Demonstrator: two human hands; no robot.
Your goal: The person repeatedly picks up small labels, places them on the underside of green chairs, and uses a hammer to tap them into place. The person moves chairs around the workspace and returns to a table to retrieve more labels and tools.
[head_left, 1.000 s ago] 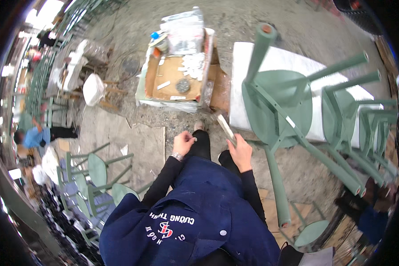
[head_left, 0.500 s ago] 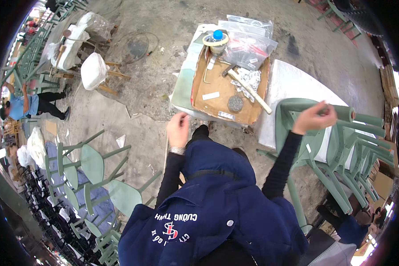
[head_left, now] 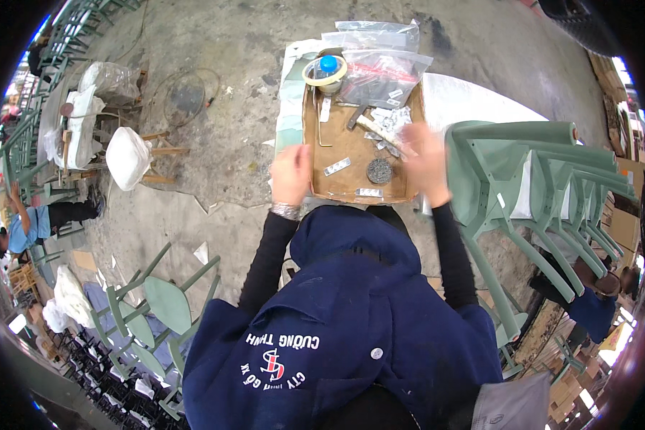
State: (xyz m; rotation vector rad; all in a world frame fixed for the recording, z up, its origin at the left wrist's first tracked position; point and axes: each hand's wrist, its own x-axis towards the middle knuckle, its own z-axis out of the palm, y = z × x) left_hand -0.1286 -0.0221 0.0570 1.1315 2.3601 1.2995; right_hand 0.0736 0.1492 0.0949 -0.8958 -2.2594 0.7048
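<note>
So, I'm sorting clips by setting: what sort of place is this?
Probably a furniture workshop: matching green chairs grouped on both sides, and a hammer in a cardboard tray.

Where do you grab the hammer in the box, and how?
Probably by the pale handle, from above on the person's right. The hammer lies slanted, its dark head farther away and its long, straight handle reaching back toward the right hand. That hand is blurred, so I can't tell whether it's touching.
</note>
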